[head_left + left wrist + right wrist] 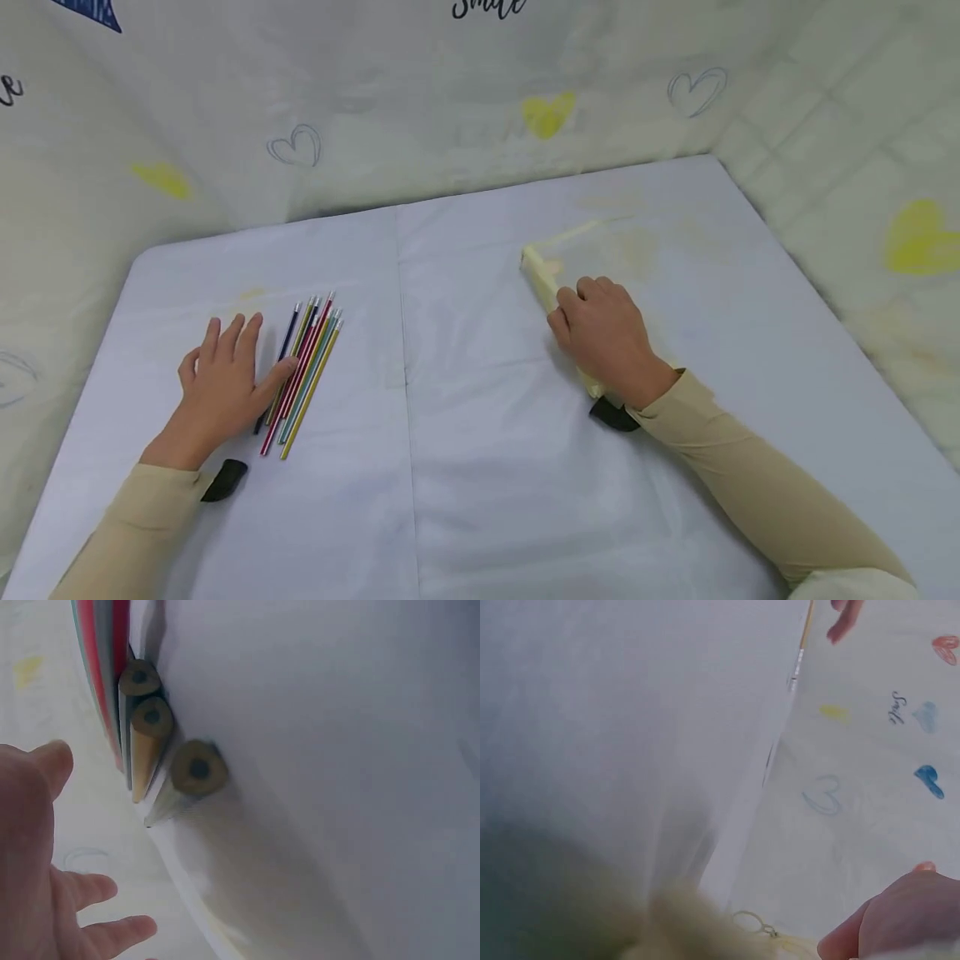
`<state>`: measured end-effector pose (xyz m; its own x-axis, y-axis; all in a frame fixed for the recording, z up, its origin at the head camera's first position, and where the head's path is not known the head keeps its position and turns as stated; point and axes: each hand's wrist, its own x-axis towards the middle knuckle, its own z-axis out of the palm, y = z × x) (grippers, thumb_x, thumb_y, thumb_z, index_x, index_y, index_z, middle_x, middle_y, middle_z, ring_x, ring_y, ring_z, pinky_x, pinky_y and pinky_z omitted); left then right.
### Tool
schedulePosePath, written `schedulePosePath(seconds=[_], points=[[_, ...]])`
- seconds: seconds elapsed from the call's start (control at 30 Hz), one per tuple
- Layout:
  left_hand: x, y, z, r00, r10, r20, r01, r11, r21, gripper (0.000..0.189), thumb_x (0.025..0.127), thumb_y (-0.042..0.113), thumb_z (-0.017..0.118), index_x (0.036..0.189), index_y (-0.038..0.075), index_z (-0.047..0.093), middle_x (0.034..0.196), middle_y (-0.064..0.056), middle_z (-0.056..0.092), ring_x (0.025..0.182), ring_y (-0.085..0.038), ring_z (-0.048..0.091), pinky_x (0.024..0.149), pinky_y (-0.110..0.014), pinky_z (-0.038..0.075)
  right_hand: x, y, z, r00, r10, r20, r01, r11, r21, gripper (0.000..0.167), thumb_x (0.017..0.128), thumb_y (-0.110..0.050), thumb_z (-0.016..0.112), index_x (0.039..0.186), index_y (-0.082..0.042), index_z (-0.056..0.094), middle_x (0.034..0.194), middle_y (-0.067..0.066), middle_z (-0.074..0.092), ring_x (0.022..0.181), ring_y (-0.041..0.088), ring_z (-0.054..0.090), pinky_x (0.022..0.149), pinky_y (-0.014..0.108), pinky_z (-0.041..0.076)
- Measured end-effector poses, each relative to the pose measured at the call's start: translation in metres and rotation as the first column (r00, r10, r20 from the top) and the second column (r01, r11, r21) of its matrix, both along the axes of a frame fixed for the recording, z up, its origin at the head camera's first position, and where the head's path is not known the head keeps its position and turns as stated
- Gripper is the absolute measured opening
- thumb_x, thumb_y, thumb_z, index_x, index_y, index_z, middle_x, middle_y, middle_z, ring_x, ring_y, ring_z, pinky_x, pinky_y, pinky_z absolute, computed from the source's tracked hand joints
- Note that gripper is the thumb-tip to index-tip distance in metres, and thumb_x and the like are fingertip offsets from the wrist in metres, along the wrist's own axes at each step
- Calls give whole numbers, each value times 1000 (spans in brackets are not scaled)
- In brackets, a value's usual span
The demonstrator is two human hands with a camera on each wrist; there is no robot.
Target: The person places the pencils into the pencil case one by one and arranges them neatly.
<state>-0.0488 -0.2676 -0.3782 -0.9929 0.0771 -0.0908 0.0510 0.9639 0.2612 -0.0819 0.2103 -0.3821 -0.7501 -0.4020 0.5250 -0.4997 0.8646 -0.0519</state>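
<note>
Several unsharpened pencils (311, 391) in dark blue, red, green and yellow lie side by side on the white table, their metal-capped ends pointing away. Over their left side spreads my left hand (221, 392), fingers straight and the thumb reaching across the pencils. The left wrist view shows the blunt ends of the pencils (199, 766) close up, with the thumb (54, 766) beside them. On the right, my right hand (607, 337) grips a long pale yellow pencil case (542, 275) with curled fingers. A ring pull (748, 922) hangs at its edge in the right wrist view.
A white cloth covers the table (480, 500), with a crease running down the middle. Behind it stands a pale wall covering with printed hearts (549, 115) and lettering. Dark pieces show at the left wrist (225, 481) and the right wrist (615, 414).
</note>
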Motion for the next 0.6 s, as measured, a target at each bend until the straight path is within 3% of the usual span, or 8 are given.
schedulePosePath(seconds=[0.13, 0.27, 0.43, 0.53, 0.6], points=[[2, -6, 1, 999, 3, -41, -3, 1000, 0, 81, 105, 51, 50, 161, -1, 23, 151, -39, 34, 138, -62, 29, 100, -78, 24, 1, -10, 2, 999, 21, -32, -20, 1000, 3, 44, 96, -3, 46, 58, -13, 27, 66, -3, 11, 61, 15, 10, 57, 25, 8], [1, -11, 1, 998, -46, -42, 47, 998, 29, 72, 106, 36, 54, 157, -8, 27, 138, -41, 43, 119, -62, 41, 89, -74, 37, 0, -14, 5, 997, 22, -72, -22, 1000, 6, 44, 97, -3, 45, 58, -13, 27, 67, -4, 10, 61, 15, 9, 57, 26, 8], [-7, -16, 1, 992, -126, 24, 125, 991, 55, 64, 106, 21, 56, 153, -14, 29, 124, -35, 52, 100, -44, 52, 79, -54, 50, -3, -16, 3, 999, 12, -49, -11, 1000, 8, 45, 98, -5, 45, 58, -13, 28, 64, -2, 13, 58, 16, 12, 55, 26, 9], [-12, -19, 0, 989, -138, 54, 134, 989, 67, 59, 106, 17, 57, 149, -16, 35, 115, -31, 55, 89, -32, 56, 71, -40, 50, -4, -18, 2, 999, 2, -35, -2, 1000, 2, 44, 97, -4, 46, 58, -13, 27, 63, -2, 13, 57, 16, 12, 55, 25, 9], [-15, -21, 1, 989, -124, 85, 118, 990, 80, 54, 106, 17, 56, 147, -14, 39, 114, -29, 58, 89, -32, 60, 70, -38, 52, -5, -19, 2, 999, 0, -33, 0, 1000, 2, 44, 97, -4, 46, 58, -12, 27, 63, -2, 13, 58, 16, 12, 55, 25, 9]])
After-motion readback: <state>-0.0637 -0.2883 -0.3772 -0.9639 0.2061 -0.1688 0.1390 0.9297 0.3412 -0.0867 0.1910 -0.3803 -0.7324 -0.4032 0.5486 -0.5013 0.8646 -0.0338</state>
